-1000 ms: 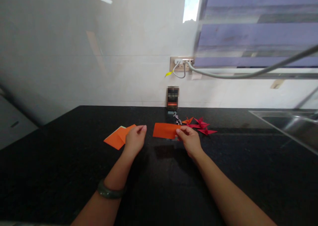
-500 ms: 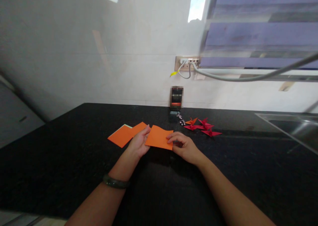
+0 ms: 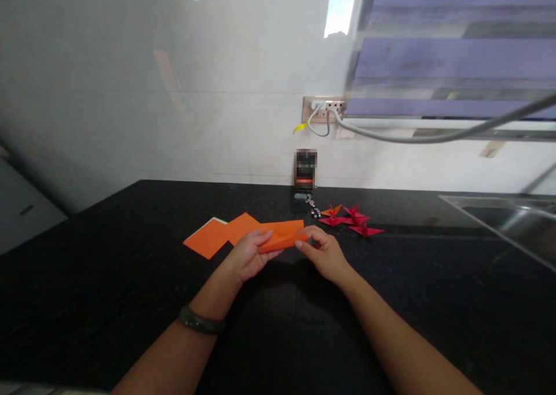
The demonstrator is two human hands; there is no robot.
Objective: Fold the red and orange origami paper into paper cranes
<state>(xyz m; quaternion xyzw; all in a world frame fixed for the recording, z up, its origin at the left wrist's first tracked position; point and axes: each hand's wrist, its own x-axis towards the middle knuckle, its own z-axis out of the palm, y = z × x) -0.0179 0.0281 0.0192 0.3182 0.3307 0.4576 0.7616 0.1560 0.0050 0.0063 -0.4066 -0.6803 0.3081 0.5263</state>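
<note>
Orange paper sheet [image 3: 282, 233] was held between the two hands, above the dark counter [image 3: 282, 337]. Left hand [image 3: 252, 257]: clamped on the sheet's left end, thumb on top, fingers underneath. Right hand [image 3: 325, 257]: thumb and fingers pinched on the sheet's right end. Hands apart from each other, joined only by the paper. Sheet appeared bent along its length; could not tell whether a crease had been set.

To the left of the left hand and slightly beyond it, two orange pieces lay on the counter: a left orange piece [image 3: 206, 238] and, overlapping or touching it, a right orange piece [image 3: 243, 227], partly behind the left hand. A pale edge [image 3: 220, 220] showed along the far side of the left one. Dark green bangle [image 3: 202, 319] sat on the left forearm.

Just beyond the right hand and to its right: a group of red folded paper figures [image 3: 365, 230], with one orange folded figure [image 3: 332, 211] among them. Beaded strap [image 3: 314, 209] lay left of these, farther out than both hands, near a dark upright device [image 3: 305, 169] against the wall. Sink [image 3: 521, 224] well off to the right of the right hand.
</note>
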